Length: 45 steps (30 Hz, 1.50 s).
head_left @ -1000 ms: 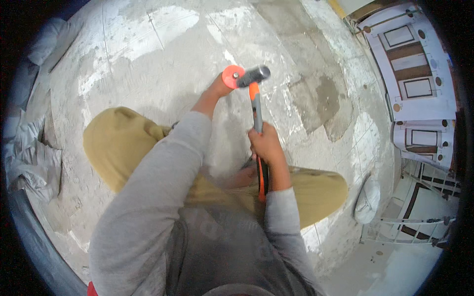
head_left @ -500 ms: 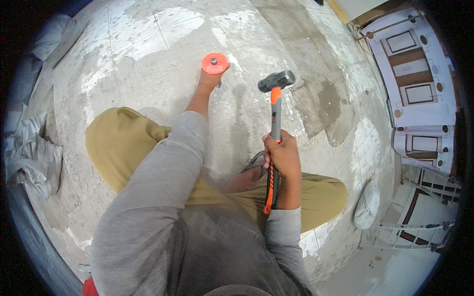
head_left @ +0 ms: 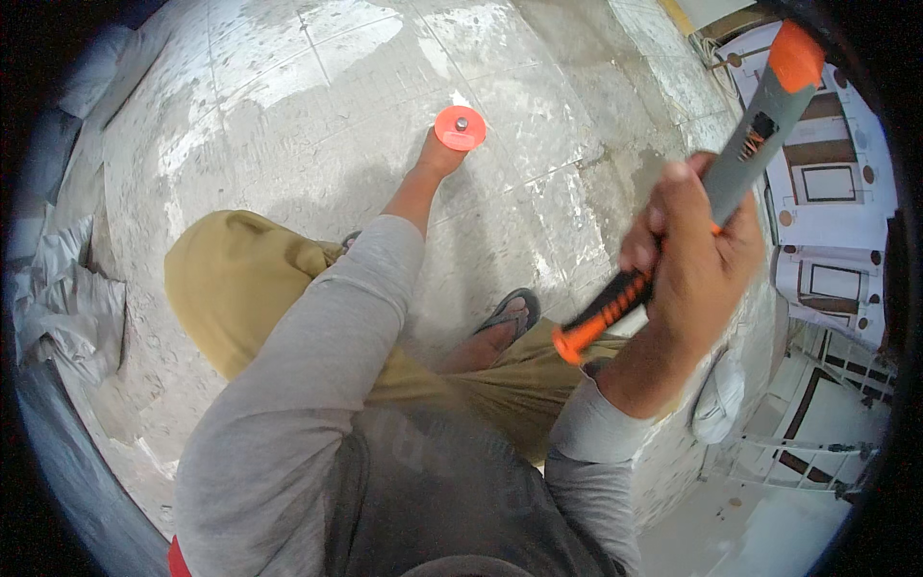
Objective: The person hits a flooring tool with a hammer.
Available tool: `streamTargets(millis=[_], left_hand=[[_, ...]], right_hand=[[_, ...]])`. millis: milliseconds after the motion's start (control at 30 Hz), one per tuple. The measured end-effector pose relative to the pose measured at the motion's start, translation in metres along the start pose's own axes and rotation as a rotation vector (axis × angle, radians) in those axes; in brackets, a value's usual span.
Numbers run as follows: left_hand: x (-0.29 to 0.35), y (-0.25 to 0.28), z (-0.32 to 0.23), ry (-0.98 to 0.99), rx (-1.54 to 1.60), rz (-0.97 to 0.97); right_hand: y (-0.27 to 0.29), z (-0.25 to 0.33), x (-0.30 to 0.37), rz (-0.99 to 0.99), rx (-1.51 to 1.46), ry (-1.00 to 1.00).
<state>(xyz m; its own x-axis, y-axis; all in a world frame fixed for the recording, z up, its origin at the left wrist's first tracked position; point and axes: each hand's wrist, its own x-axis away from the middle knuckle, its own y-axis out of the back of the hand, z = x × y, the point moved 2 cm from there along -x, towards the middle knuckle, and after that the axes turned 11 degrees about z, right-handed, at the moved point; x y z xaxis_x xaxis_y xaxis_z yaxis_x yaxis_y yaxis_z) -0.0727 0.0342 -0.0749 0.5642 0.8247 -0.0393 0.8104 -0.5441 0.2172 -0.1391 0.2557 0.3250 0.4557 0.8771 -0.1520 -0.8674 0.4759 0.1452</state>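
Observation:
A chisel with a round orange hand guard (head_left: 452, 139) stands out in front of me, its steel striking end showing in the guard's middle. My left hand (head_left: 440, 156) is closed round it below the guard, which hides most of the fingers and the blade. Raised at the right, my right hand (head_left: 694, 255) grips a hammer (head_left: 760, 135) by its grey, black and orange handle. The hammer's head is lost in the dark rim at the upper right.
Worn floor tiles (head_left: 346, 144) with white patches spread ahead. My sandalled foot (head_left: 510, 322) rests between my bent legs. Crumpled grey sheeting (head_left: 72, 303) lies at the left, a pale sack (head_left: 716, 399) at the right. White ironwork (head_left: 798, 447) and a patterned white panel (head_left: 827, 183) stand beyond.
My right hand has lifted the hammer up and to the right, closer to the camera. My left hand has shifted slightly right with the chisel.

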Motion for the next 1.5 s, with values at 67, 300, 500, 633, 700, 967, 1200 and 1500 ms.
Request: streamTargets(millis=[67, 300, 500, 633, 700, 967, 1200, 1500], left_hand=[[-0.002, 0.0, -0.001, -0.055, 0.027, 0.001], [0.004, -0.003, -0.049, -0.378, -0.105, -0.163], [0.016, 0.052, 0.002, -0.127, -0.147, -0.307], [0.018, 0.039, -0.031, -0.066, 0.056, -0.311], [0.011, 0.038, -0.029, -0.158, 0.009, -0.313], [0.018, 0.002, -0.034, 0.028, -0.068, -0.096], [0.019, -0.005, -0.033, -0.056, -0.008, -0.019], [0.018, -0.035, -0.023, -0.053, -0.153, 0.09]], right_hand=[[-0.013, -0.035, -0.007, -0.019, 0.049, 0.056], [-0.007, -0.2, 0.03, 0.491, 0.33, -0.626], [0.0, -0.18, 0.058, 0.373, 0.209, -0.74], [0.012, -0.168, 0.06, 0.267, 0.155, -0.69], [0.01, -0.15, 0.058, 0.27, 0.119, -0.664], [0.016, -0.077, 0.046, 0.182, 0.058, -0.478], [0.019, 0.02, 0.029, -0.012, 0.055, -0.089], [0.003, -0.105, 0.036, 0.021, 0.341, -0.146]])
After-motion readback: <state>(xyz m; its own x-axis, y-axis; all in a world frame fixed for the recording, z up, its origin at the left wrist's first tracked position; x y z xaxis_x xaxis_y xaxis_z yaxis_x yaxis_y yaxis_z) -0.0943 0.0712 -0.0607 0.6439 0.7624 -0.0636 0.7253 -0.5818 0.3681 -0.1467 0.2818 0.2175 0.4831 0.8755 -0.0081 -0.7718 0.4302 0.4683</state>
